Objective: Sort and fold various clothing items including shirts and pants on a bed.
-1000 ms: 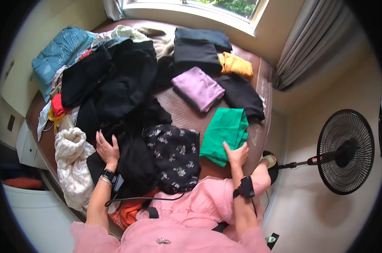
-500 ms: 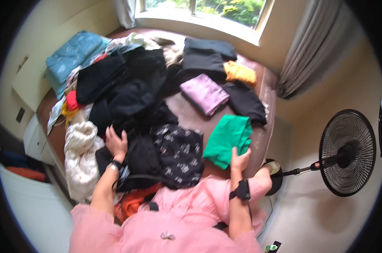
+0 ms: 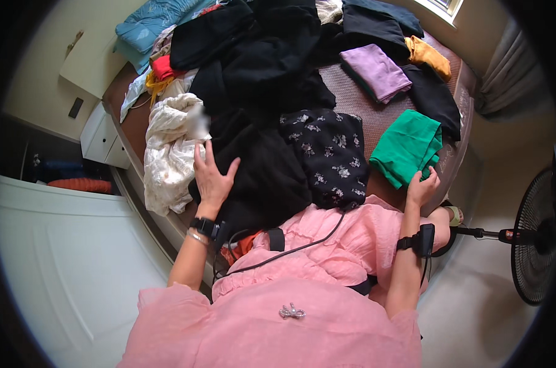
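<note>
My left hand (image 3: 213, 181) rests with fingers spread on a black garment (image 3: 259, 165) that lies in front of me on the bed. Its fingertips come close to a crumpled cream-white garment (image 3: 167, 159) on the left. On the right, my right hand (image 3: 422, 186) has its fingers curled at the near corner of a folded green garment (image 3: 406, 147), gripping the cloth's edge. Between the hands lies a folded black garment with white flowers (image 3: 327, 153). A folded lilac garment (image 3: 376, 70) sits beyond the green one.
A big heap of black clothes (image 3: 259, 55) covers the bed's (image 3: 348, 92) far middle. Folded dark and orange garments (image 3: 428, 58) lie at the far right. A standing fan (image 3: 535, 233) is at the right, a white panel (image 3: 69, 245) at the left. A cable (image 3: 290, 260) crosses my lap.
The view has shifted, so the bed sits higher and further right. My left hand has turned and spread over the black garment. My right hand has slid to the green garment's near corner.
</note>
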{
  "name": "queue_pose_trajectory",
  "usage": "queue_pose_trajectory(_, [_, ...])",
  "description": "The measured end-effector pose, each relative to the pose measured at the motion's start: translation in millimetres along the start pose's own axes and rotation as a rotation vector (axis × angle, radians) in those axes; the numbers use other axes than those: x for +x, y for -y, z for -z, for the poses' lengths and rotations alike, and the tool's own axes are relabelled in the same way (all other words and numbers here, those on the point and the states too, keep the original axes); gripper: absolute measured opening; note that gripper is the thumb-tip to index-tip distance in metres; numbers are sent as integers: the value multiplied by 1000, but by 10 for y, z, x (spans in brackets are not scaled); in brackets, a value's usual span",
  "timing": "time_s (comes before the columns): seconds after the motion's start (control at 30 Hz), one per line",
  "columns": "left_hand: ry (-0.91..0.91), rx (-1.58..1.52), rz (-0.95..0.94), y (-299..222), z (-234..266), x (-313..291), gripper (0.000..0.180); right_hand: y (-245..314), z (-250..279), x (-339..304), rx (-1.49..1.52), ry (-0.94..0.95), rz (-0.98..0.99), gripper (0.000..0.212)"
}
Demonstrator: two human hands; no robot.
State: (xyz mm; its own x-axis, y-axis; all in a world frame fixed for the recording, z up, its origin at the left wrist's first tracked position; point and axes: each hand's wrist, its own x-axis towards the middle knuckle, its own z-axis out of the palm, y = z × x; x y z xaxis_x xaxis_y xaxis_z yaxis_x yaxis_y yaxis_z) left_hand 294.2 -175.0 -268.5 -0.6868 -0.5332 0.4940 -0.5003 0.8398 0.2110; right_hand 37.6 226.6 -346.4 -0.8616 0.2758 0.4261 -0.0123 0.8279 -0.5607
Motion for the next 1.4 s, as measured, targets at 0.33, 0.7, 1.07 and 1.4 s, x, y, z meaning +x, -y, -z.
queue_pose_trajectory(0.33, [449,-700,-104,-1109,1046,329,13,157,-46,-82,235,135,223,14])
queue_pose_trajectory(0.7, [751,-1602,-764,-2629,721,-197,8,764,1023,-277,654,1496,62,43])
queue_pose_trajectory(1.07, [801,113,58,-422,281,-32,72,860,1187,-622,586,1109,298,58])
queue_pose_trajectory(1.4, [1070,-369,111,-640,149,81,44,1082,1767,-536,697,1035,328,50])
